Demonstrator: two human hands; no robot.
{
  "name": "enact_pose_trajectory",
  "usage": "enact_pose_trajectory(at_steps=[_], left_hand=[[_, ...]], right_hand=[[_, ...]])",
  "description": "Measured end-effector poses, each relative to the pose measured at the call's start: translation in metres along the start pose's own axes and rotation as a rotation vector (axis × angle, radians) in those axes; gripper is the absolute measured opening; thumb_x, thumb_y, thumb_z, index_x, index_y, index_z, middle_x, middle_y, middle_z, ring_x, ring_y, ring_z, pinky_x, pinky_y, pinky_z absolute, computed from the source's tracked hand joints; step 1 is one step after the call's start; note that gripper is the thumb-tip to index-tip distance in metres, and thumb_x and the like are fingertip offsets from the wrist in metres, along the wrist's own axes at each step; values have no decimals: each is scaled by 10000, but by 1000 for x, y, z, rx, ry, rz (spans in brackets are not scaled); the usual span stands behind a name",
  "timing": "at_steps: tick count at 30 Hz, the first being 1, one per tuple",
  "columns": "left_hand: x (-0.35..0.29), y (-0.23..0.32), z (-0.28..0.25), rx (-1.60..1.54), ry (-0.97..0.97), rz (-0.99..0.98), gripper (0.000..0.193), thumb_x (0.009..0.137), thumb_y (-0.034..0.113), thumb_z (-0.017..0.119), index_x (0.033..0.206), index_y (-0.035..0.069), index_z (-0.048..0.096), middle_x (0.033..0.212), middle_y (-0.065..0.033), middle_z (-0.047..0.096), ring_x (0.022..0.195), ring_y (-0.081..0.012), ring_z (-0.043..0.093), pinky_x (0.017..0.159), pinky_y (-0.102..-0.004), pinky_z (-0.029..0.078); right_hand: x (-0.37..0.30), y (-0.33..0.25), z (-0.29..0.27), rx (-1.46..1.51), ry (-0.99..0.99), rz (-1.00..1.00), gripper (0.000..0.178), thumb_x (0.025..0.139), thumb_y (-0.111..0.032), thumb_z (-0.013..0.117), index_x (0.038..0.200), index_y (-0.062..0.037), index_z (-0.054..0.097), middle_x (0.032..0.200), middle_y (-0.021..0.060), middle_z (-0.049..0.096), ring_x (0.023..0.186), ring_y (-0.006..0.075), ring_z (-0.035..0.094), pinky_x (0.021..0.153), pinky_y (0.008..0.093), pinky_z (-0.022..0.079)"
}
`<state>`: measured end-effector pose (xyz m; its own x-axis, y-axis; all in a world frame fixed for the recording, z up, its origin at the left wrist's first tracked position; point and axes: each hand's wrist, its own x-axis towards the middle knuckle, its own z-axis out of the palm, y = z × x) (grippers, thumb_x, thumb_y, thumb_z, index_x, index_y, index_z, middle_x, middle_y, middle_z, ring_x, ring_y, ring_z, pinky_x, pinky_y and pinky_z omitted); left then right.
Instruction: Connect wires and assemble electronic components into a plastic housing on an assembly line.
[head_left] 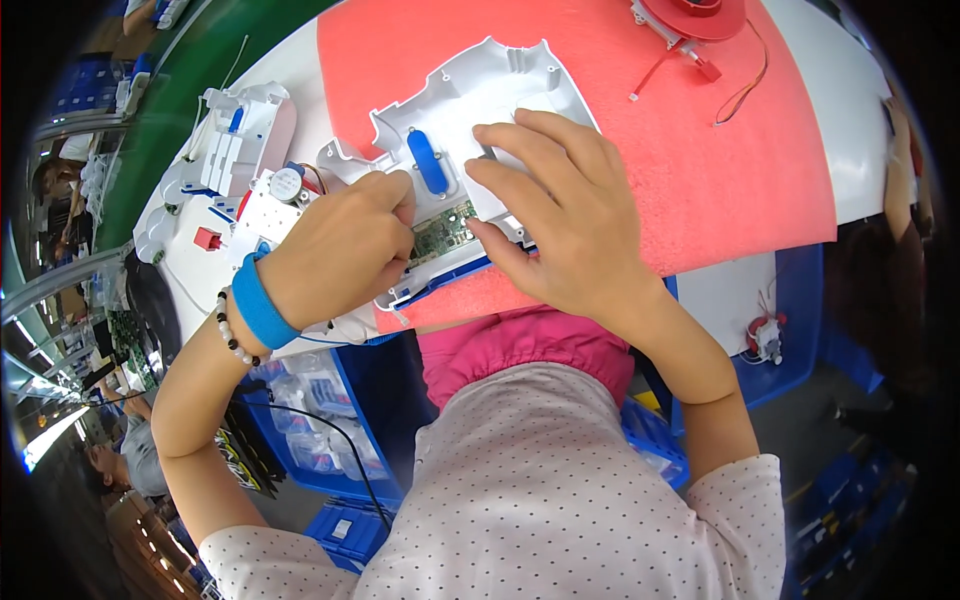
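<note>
Housing [465,95], white, open on the pink mat [720,180]; circuit board [440,237] and blue insert [428,162] already inside, interior uncovered. Left hand [345,235] curled, right hand [570,200] spread above; neither's grip can be told.

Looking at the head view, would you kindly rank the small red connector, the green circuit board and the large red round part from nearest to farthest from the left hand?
From the left hand:
1. Green circuit board: right beside its fingers, in the white housing.
2. Small red connector: to its left.
3. Large red round part: far upper right.
</note>
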<state>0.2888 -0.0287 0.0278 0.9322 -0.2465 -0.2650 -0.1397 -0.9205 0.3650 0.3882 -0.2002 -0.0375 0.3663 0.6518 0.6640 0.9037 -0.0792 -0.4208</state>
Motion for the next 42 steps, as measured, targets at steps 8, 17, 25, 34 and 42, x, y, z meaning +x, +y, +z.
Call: enact_pose_trajectory(at_steps=[8, 17, 25, 34, 42], left_hand=[[1, 1, 1, -77, -86, 17, 33, 585, 11, 619, 574, 12, 588, 779, -80, 515, 650, -253, 552, 577, -349, 453], [4, -3, 6, -64, -99, 31, 46, 595, 13, 613, 574, 10, 572, 778, -79, 517, 638, -262, 559, 565, -355, 455], [9, 2, 0, 225, -208, -69, 73, 627, 99, 572, 656, 33, 584, 715, -135, 568, 642, -293, 593, 518, -391, 474], [18, 11, 14, 191, -249, -33, 126, 614, 84, 585, 703, -3, 608, 769, -170, 560, 687, -327, 590, 576, -399, 492], [9, 6, 9, 58, -269, -32, 142, 606, 84, 576, 688, -31, 588, 792, -188, 548, 702, -352, 586, 586, -413, 483]], right_hand=[[-4, -4, 0, -7, 8, -4, 379, 566, -156, 685, 909, -74, 549, 1058, 63, 504, 1030, 258, 447, 820, 397, 381], [-6, -2, 5, 5, 28, 8, 374, 562, -162, 681, 901, -69, 552, 1047, 64, 510, 1029, 255, 450, 815, 401, 384], [7, -10, -11, 10, -46, 50, 453, 593, -152, 678, 1026, -88, 561, 1123, 91, 522, 1037, 313, 487, 845, 465, 386], [2, -10, -12, 2, -61, 32, 359, 628, -209, 661, 953, -80, 580, 1074, 55, 536, 997, 252, 488, 818, 375, 389], [1, -19, -12, 26, -42, 29, 388, 611, -162, 680, 969, -61, 569, 1069, 89, 540, 989, 286, 484, 827, 394, 391]])
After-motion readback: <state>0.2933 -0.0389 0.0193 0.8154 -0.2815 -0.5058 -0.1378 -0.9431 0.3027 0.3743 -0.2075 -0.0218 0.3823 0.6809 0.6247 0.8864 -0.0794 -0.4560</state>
